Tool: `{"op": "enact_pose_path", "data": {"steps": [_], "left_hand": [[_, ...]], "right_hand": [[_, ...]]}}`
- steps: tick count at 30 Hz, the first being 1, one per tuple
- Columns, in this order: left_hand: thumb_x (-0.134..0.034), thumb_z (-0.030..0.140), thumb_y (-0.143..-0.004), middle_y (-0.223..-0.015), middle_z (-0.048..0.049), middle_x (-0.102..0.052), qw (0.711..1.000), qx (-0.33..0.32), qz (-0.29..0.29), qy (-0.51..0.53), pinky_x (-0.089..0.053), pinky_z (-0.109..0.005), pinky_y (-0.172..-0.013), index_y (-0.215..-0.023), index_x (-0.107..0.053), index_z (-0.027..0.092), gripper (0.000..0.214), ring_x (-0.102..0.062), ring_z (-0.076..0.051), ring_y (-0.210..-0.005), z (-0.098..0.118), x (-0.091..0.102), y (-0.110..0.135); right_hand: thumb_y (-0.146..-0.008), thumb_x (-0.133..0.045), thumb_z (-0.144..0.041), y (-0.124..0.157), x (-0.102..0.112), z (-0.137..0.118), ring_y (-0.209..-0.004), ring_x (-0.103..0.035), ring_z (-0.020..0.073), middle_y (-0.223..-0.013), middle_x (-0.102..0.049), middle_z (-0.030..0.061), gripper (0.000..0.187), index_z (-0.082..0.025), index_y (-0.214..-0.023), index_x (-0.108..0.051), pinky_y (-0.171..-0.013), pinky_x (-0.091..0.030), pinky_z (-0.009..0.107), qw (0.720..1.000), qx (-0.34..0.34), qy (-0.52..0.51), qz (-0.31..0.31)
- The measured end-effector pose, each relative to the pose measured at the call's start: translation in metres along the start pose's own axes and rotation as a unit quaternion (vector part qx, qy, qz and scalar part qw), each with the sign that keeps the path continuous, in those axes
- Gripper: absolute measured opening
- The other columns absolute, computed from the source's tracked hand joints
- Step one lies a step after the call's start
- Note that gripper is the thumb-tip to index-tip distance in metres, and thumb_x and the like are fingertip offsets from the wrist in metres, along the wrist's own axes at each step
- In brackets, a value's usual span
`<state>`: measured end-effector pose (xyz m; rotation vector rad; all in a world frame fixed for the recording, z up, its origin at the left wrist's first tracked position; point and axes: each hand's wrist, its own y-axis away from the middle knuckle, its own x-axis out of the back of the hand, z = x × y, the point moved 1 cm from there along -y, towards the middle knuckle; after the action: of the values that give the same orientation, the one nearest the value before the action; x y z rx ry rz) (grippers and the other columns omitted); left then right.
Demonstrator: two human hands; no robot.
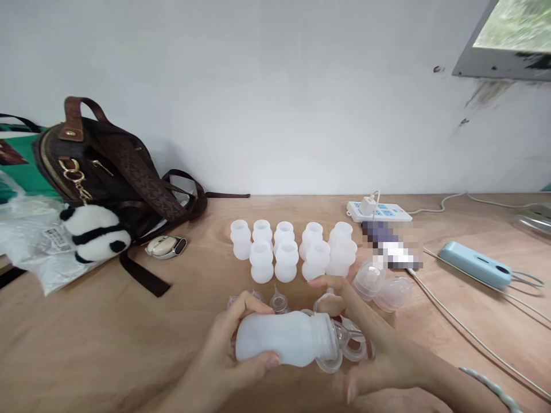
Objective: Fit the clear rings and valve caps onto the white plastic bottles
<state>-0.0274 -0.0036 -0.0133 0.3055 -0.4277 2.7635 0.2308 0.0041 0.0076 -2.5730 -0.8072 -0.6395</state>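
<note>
My left hand (232,350) grips a frosted white baby bottle (279,338), tipped on its side with the threaded neck pointing right. A clear nipple (343,334) shows at the neck; whether it is seated there I cannot tell. Around that end my right hand (365,338) curves with thumb and fingers spread apart, apparently not closed on anything. Clear rings (330,363) and more clear nipples (279,300) lie on the table behind and below the bottle, partly hidden by it and my hands. Beyond them, several white waisted sleeves (286,261) stand in two rows.
Clear domed caps (394,293) lie right of the sleeves. Farther right are a blurred phone (379,234), a white power strip (394,212), a cable (465,327) and a light blue device (476,264). A brown backpack (124,155) with a panda charm (94,232) and a watch (178,246) occupy the left.
</note>
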Motion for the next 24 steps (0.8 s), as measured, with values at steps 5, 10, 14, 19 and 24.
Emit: {"op": "enact_pose_path", "data": {"steps": [5, 10, 14, 19, 24], "left_hand": [[-0.074, 0.059, -0.080, -0.075, 0.0037, -0.059, 0.978, 0.134, -0.072, 0.145, -0.036, -0.017, -0.051, -0.095, -0.055, 0.022, 0.045, -0.048, -0.010, -0.058, 0.004, 0.000, -0.003], [-0.075, 0.060, -0.079, -0.077, 0.0028, -0.062, 0.969, 0.163, -0.085, 0.163, -0.040, -0.017, -0.049, -0.094, -0.054, 0.021, 0.047, -0.053, -0.010, -0.058, 0.000, 0.003, -0.004], [-0.071, 0.061, -0.082, -0.077, 0.0018, -0.064, 0.966, 0.168, -0.093, 0.173, -0.046, -0.020, -0.050, -0.095, -0.053, 0.022, 0.045, -0.057, -0.012, -0.058, -0.002, 0.002, -0.006], [-0.076, 0.047, -0.084, -0.086, 0.0005, -0.069, 1.000, -0.015, 0.002, 0.020, -0.049, -0.019, -0.055, -0.102, -0.059, 0.025, 0.033, -0.064, -0.014, -0.067, 0.000, 0.004, 0.000], [-0.079, 0.035, -0.086, -0.113, -0.0064, -0.073, 0.955, -0.268, 0.026, -0.125, -0.058, -0.026, -0.073, -0.123, -0.055, 0.030, 0.045, -0.073, -0.021, -0.092, 0.000, 0.007, 0.004]], "right_hand": [[-0.080, -0.075, -0.064, -0.004, 0.005, -0.001, -0.094, -0.064, 0.0208, -0.115, -0.059, 0.0049, 0.082, -0.035, -0.141, -0.029, -0.078, -0.052, 0.032, 0.993, 0.097, 0.061, 0.002], [-0.085, -0.078, -0.048, -0.007, 0.008, -0.005, -0.107, -0.060, 0.0210, -0.128, -0.053, 0.0087, 0.077, -0.033, -0.141, -0.028, -0.087, -0.054, 0.033, 0.987, 0.151, 0.049, 0.029], [-0.094, -0.068, -0.030, -0.005, 0.008, -0.008, -0.104, -0.060, 0.0204, -0.113, -0.060, 0.0068, 0.043, -0.027, -0.128, -0.042, -0.086, -0.054, 0.034, 0.969, 0.213, 0.112, 0.056], [-0.096, -0.062, -0.051, -0.004, 0.005, -0.014, -0.081, -0.064, 0.0185, -0.094, -0.069, 0.0068, 0.035, -0.020, -0.111, -0.057, -0.069, -0.053, 0.030, 0.960, 0.174, 0.194, 0.104], [-0.098, -0.046, -0.066, -0.003, 0.002, -0.018, -0.066, -0.064, 0.0148, -0.083, -0.073, 0.0043, 0.048, -0.020, -0.106, -0.059, -0.059, -0.050, 0.026, 0.967, 0.129, 0.192, 0.104]]}}
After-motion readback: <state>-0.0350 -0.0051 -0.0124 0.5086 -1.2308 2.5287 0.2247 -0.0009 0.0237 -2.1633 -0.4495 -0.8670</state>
